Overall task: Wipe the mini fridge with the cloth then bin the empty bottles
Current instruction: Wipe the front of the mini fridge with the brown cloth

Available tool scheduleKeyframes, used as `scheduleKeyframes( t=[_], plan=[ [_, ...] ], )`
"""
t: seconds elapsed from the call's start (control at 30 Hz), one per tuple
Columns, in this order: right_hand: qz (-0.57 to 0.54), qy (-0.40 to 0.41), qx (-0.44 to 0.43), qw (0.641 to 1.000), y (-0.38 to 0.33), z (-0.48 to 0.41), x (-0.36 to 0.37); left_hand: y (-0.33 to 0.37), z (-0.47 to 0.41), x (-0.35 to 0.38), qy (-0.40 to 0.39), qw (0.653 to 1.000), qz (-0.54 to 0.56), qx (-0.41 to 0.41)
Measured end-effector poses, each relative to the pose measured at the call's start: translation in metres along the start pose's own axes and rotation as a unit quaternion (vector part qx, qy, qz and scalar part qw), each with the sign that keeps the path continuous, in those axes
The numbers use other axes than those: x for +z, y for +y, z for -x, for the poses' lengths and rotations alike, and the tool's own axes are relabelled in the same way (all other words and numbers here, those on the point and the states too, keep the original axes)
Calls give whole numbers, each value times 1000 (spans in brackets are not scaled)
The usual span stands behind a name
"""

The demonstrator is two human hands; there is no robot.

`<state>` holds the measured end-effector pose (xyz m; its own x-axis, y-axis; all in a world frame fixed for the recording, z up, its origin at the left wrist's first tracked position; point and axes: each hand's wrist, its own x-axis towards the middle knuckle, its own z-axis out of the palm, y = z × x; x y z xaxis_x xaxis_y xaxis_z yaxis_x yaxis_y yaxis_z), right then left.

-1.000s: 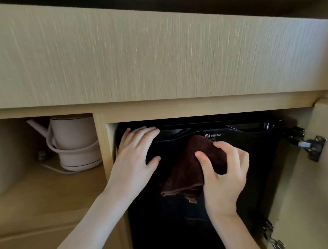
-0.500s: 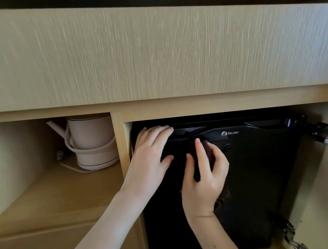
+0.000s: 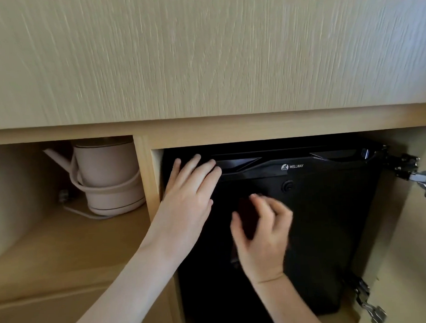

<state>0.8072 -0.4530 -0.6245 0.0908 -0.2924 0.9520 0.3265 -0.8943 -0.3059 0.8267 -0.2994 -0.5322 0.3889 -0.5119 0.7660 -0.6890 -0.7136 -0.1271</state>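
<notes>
I have the left hand (image 3: pixel 190 196) spread flat, fingers open and holding nothing, against the upper left corner of the mini fridge (image 3: pixel 332 229), its fingertips resting at the recessed handle strip along the top edge of the black door. The right hand (image 3: pixel 261 237) is blurred with motion lower down on the door's left half, and its fingers are curled around the dark brown cloth (image 3: pixel 247 218), of which I see only a wedge between thumb and fingers and a dim fold below the palm. The fridge stands inside the right compartment of the wooden cabinet (image 3: pixel 144 188), whose door is swung open at the right on metal hinges (image 3: pixel 422 179); a pale kettle (image 3: pixel 107 175) stands in the left compartment, apart from the work. No bottles and no bin are in view, so I judge the wiping is only partly done and the binning has not begun. To wipe well, I would press the cloth flat with the whole palm rather than pinch it, run overlapping passes from the top edge down to the bottom edge, and work from the left edge across to the hinge side. The brace at the top corner should stop the door swinging or the fridge shifting. I would watch the cabinet hinges at the right, which could snag the cloth.
</notes>
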Motion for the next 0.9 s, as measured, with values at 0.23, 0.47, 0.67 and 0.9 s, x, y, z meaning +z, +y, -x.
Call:
scheduleKeyframes(
  t=[0.23,0.47,0.67,0.9],
  plan=[
    [-27,41,47,998,-3,-5,11,-31,27,-6,46,960,-261,93],
    [-28,-6,-5,1000,6,9,6,-32,28,0,56,962,-256,76],
    [-58,86,81,991,-17,-18,23,-35,29,0,68,963,-249,76],
    [-31,-58,-51,997,8,24,3,-36,28,0,59,960,-259,84]
  ],
)
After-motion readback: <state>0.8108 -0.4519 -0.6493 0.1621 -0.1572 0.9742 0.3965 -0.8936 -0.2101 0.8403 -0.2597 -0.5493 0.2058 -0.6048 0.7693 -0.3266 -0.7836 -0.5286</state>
